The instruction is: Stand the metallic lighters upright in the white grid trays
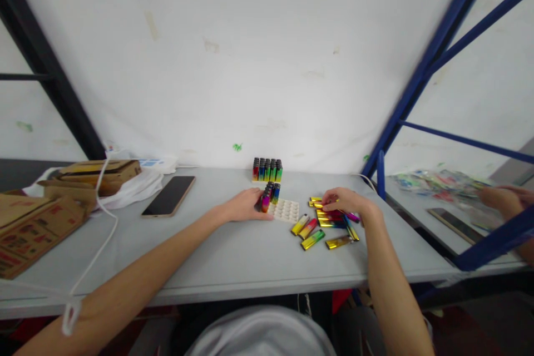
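A white tray (286, 210) with rows of round holes lies on the table, with several colourful lighters (271, 194) upright at its left end. My left hand (246, 206) is closed around that end, its thumb along the near side and its fingers by the standing lighters. To the right, loose shiny lighters (312, 239) in yellow, red, green and blue lie in a scattered pile. My right hand (344, 200) reaches over the back of this pile, fingers bent and closed on a lighter that they partly hide.
Behind the tray, against the wall, stands a full block of lighters (267, 169). A phone (169, 196), cardboard boxes (45, 228) and a white cable lie left. A blue metal frame (417, 97) borders the right; beyond it are another person's hand (500, 200) and a second phone (454, 225).
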`<control>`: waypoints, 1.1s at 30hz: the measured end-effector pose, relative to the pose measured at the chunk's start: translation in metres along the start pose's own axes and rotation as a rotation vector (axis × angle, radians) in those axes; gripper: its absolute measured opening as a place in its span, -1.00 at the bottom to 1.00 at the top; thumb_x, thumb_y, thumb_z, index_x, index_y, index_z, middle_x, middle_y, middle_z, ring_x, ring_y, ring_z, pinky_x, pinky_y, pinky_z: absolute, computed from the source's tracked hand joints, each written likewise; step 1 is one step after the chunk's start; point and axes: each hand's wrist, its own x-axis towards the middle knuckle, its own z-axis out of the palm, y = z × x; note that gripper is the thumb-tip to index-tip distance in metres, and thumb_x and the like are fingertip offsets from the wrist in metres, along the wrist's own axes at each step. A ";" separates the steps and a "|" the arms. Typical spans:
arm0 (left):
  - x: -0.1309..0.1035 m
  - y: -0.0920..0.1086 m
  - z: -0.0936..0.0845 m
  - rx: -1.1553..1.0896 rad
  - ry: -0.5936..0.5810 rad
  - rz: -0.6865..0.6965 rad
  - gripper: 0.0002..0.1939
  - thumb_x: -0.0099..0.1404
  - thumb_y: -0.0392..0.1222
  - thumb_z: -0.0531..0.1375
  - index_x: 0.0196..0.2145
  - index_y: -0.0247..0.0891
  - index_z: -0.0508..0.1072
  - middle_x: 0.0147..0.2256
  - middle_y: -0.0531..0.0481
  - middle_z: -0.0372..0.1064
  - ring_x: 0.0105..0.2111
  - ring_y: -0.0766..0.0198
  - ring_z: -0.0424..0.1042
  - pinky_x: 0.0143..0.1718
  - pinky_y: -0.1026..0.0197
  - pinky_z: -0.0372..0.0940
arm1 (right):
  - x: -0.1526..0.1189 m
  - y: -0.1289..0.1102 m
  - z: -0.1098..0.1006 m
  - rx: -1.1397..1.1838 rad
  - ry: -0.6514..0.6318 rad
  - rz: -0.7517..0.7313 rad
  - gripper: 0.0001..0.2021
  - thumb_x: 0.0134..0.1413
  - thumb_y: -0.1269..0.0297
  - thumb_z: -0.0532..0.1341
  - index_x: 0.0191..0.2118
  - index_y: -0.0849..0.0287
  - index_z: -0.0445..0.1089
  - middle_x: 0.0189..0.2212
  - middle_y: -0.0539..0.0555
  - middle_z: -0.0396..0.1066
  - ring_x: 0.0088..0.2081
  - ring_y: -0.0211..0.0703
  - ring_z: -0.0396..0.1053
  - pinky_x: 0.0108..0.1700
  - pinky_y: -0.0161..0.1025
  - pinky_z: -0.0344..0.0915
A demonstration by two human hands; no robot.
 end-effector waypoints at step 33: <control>0.001 -0.004 0.003 0.011 0.012 0.030 -0.36 0.19 0.38 0.33 -0.12 -0.30 0.51 -0.14 -0.21 0.53 -0.11 -0.10 0.53 -0.01 0.02 0.39 | 0.023 -0.126 0.050 0.962 0.255 -0.046 -0.44 0.27 -0.36 -0.01 -0.44 0.08 0.17 -0.68 -0.21 -0.12 -0.68 -0.39 -0.23 -0.63 -0.38 -0.25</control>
